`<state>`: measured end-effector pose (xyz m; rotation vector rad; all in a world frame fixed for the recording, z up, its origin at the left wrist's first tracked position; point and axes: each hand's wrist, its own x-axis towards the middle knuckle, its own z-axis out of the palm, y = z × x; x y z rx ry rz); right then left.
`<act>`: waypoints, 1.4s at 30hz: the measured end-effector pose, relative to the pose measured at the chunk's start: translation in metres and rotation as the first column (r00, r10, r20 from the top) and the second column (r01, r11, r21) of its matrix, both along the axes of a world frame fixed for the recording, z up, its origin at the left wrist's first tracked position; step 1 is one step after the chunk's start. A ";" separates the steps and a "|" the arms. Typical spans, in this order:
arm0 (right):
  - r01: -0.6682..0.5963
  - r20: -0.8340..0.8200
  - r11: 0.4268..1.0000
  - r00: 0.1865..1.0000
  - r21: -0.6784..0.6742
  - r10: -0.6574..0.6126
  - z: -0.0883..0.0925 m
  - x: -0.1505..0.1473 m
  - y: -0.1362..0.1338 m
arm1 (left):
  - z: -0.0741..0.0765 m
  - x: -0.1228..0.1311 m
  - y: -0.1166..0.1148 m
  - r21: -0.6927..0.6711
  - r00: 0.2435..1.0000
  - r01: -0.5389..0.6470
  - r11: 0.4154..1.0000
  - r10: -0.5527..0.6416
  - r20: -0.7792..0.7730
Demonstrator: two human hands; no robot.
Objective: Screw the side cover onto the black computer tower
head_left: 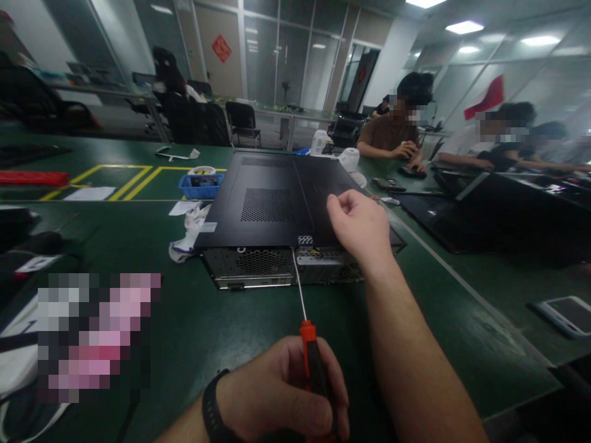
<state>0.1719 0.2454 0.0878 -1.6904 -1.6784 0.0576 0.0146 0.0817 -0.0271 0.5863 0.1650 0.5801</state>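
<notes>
A black desktop computer case [277,203] lies flat on the green table, its ported back side facing me. My left hand [286,387], with a dark band at the wrist, is wrapped round the red and black handle of a screwdriver [315,369]. The metal shaft points away from me, and its tip meets the upper edge of the case's back, near the middle. Resting on the right part of the lid, my right hand [360,224] is closed with the fingers curled under. Whether anything is inside those fingers is hidden.
Left of the case stand a blue bin [199,186] and a crumpled white glove [189,231]. A black panel [517,209] and a phone [570,314] lie to the right. White devices [349,159] stand behind the case. Co-workers sit across the table at the right.
</notes>
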 end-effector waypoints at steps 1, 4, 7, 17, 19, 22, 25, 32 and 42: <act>0.001 0.001 1.000 1.000 -0.002 -0.001 0.000 0.000 0.000 | 0.002 -0.001 0.000 -0.006 1.000 0.006 1.000 -0.006 -0.001; 0.007 0.001 1.000 1.000 0.000 -0.007 0.000 0.000 0.000 | 0.005 -0.003 0.000 -0.023 0.999 0.030 0.999 -0.030 0.012; 0.004 -0.009 1.000 1.000 0.000 -0.004 -0.001 0.000 0.000 | 0.003 -0.003 0.000 -0.028 0.999 0.033 0.999 -0.032 0.010; 0.001 -0.018 1.000 1.000 -0.006 -0.001 0.000 0.000 0.000 | -0.008 0.004 0.000 0.020 0.999 -0.038 0.999 0.038 -0.008; -0.001 -0.017 1.000 1.000 -0.004 0.001 0.000 0.000 0.000 | -0.004 0.003 0.001 0.033 1.000 -0.019 0.999 0.020 -0.008; 0.002 -0.009 1.000 1.000 -0.004 -0.002 0.000 0.000 0.000 | 0.000 0.001 0.001 0.018 1.000 0.001 1.000 -0.001 -0.016; 0.000 -0.010 1.000 1.000 -0.003 0.000 -0.001 0.000 0.001 | 0.002 -0.002 0.000 -0.005 0.999 0.028 1.000 -0.028 -0.024; -0.011 -0.019 1.000 1.000 0.019 0.012 -0.003 0.001 0.001 | 0.007 -0.004 0.001 0.012 0.998 0.053 0.999 -0.053 -0.017; 0.007 -0.015 1.000 1.000 -0.005 -0.007 0.000 0.001 0.000 | -0.003 0.001 0.000 0.047 0.997 -0.013 0.999 0.016 -0.075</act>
